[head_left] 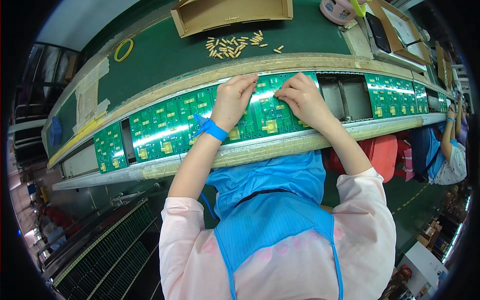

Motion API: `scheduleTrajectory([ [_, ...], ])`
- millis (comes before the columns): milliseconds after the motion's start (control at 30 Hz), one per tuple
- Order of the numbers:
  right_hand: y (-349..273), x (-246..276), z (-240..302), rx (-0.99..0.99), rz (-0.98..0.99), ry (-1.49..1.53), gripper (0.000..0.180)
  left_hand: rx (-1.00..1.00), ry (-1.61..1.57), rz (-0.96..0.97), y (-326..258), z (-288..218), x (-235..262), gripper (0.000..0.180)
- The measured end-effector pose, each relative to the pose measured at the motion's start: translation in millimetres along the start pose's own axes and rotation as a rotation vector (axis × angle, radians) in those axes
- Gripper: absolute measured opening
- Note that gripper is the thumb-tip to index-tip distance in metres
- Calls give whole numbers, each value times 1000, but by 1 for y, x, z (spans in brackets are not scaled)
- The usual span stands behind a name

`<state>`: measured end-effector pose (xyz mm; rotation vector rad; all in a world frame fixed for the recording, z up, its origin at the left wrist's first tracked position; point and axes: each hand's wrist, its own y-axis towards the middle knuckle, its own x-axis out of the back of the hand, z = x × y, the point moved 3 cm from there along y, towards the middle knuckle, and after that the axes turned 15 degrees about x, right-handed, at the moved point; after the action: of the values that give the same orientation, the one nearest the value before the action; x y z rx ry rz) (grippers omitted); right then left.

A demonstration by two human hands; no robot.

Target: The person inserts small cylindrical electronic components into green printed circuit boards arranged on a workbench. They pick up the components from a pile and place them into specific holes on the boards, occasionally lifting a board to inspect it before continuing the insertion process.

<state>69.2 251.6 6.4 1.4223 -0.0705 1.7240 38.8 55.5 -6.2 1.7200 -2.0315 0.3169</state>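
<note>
Both of my hands are over a green circuit board that lies in a line of similar boards on a rail track. My left hand, with a blue wrist strap around its wrist, has its fingertips pinched together at the board's far left part. My right hand pinches too, just right of it, with a small dark speck at the fingertips. Whatever either pinch holds is too small to name. Beyond the track, a loose pile of small tan cylindrical parts lies on the green bench top.
A cardboard box stands behind the pile; a pink container is at the far right. Yellow tape rings lie far left. Gaps between boards expose the track. A rack of boards stands lower left. Another person sits at right.
</note>
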Motion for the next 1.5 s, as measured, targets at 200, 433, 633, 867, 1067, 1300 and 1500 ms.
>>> scheduleTrajectory([
  [200, 1, -4, 2, 28, -40, -58, 7, -61, 101, 25, 0, -9, 2, 13],
  [433, 0, -4, 2, 46, -21, -57, 6, -157, 148, -15, 3, -7, 3, 10],
  [633, 9, 2, 8, 15, 136, -100, 8, -75, 141, 24, 2, -4, 4, 12],
  [867, 49, 24, -56, -345, 180, 352, 20, -101, 154, 58, 4, 4, 2, 14],
  [1067, 60, 9, -78, -272, -111, -29, 23, -91, 153, 41, 4, 3, -1, 14],
  [1300, 50, 1, -78, -258, -150, -97, 16, -125, 163, 52, 4, 0, -3, 12],
  [1500, 47, -2, -79, -194, -208, -139, 14, -172, 313, 24, 1, -13, -8, 11],
])
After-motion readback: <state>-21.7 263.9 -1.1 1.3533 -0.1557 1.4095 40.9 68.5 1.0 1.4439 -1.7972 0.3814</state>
